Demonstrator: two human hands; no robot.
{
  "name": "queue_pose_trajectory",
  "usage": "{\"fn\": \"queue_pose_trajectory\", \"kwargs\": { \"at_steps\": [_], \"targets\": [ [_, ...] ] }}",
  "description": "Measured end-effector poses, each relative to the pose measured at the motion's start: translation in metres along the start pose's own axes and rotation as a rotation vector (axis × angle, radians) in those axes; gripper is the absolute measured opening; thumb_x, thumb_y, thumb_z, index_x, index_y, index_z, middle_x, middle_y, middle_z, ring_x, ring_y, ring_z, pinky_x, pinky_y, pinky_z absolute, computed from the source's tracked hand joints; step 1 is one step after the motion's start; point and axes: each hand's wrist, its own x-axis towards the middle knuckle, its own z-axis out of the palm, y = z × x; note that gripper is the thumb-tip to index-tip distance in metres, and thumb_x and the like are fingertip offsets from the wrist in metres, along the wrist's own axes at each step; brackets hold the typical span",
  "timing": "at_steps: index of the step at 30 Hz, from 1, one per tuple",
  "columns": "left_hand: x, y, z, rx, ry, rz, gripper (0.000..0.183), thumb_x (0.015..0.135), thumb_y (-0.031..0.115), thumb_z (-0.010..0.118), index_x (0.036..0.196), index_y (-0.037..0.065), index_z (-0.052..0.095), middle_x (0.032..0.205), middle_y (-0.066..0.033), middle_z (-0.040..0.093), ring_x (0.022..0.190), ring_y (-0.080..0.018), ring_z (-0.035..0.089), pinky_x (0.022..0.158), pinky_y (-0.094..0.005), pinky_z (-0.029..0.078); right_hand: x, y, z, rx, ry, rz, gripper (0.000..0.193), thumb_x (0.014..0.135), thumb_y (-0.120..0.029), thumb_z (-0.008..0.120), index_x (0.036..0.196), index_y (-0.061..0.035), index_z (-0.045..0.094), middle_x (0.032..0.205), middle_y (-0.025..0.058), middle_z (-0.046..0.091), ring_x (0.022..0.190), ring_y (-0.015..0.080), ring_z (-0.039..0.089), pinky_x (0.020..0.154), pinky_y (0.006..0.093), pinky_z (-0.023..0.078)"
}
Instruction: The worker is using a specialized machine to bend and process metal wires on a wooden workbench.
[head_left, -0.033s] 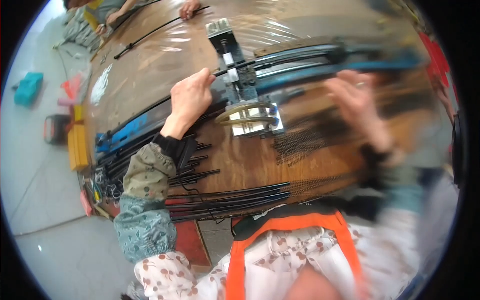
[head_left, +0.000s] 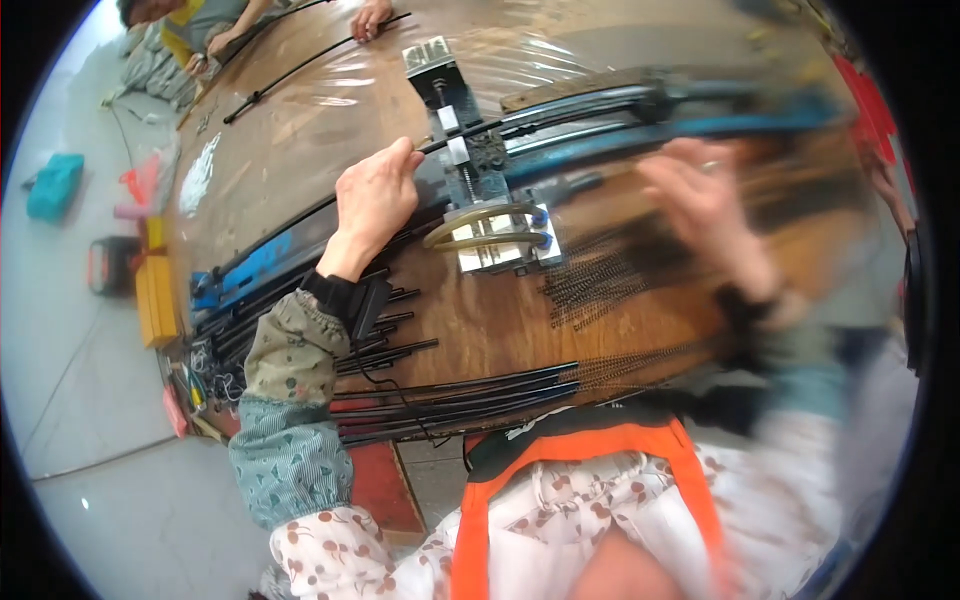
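My left hand [head_left: 375,200] is closed around a long thin black rod [head_left: 434,147], just left of a metal clamp fixture [head_left: 485,150]. The rod runs across the fixture between its white blocks. Two curved brownish hoses [head_left: 487,239] join the shiny block [head_left: 548,249] at the fixture's near end. To the right, over the table, my right hand [head_left: 705,205] is raised with its fingers stretched out, blurred, and I see nothing in it. Below it lie many thin coil springs [head_left: 595,287]. Several black rods [head_left: 470,393] lie along the near table edge, with springs at their right ends.
A blue rail [head_left: 250,272] crosses the wooden table. At the far left a co-worker's hand [head_left: 370,20] rests on another black rod [head_left: 290,76]. A yellow box [head_left: 156,300] stands beside the table's left edge. A teal object [head_left: 55,187] lies on the floor.
The whole view has shifted slightly. My right hand sits a little further left in the picture, still blurred. My left hand keeps its hold on the rod.
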Motion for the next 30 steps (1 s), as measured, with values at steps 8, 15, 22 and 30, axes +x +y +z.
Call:
{"fn": "queue_pose_trajectory", "kwargs": {
  "at_steps": [8,15,22,30],
  "targets": [
    [0.0,0.006,0.005,0.006,-0.052,0.014,0.021,0.097,0.024,0.055,0.084,0.007,0.053,0.077,-0.0163,0.065,0.075,-0.0402,0.063,0.063,-0.0492,0.047,0.001,-0.025,0.018,0.183,0.006,0.073,0.033,0.078,-0.012,0.074,0.11,-0.0063,0.066,0.092,0.0063,0.067,0.097,0.0248,0.061,0.082,0.038,0.038],
    [0.002,0.002,0.02,0.006,0.102,0.11,0.011,0.091,0.014,0.059,0.082,0.01,0.055,0.075,-0.0144,0.063,0.072,-0.0393,0.062,0.06,-0.0482,0.047,-0.001,-0.022,0.047,0.586,-0.12,0.208,0.02,0.083,-0.003,0.067,0.102,-0.0016,0.061,0.088,0.0135,0.061,0.084,0.033,0.06,0.073,0.0377,0.047],
    [0.02,-0.061,0.011,0.429,0.364,0.492,0.006,0.096,0.018,0.058,0.101,0.014,0.061,0.086,-0.0054,0.067,0.073,-0.0251,0.066,0.058,-0.0365,0.051,0.007,-0.024,0.004,0.543,-0.407,0.19,0.047,0.069,-0.034,0.084,0.09,-0.0017,0.058,0.082,0.0148,0.062,0.078,0.0304,0.064,0.069,0.0425,0.052],
    [-0.117,-0.03,-0.027,0.286,0.165,0.178,0.018,0.088,0.022,0.067,0.104,0.013,0.067,0.099,-0.0062,0.067,0.092,-0.0261,0.062,0.077,-0.0432,0.041,-0.111,-0.105,-0.009,0.544,-0.589,-0.046,0.036,0.071,-0.031,0.079,0.088,-0.0092,0.055,0.086,0.0077,0.05,0.086,0.0281,0.051,0.072,0.0384,0.044]
  ]
}}
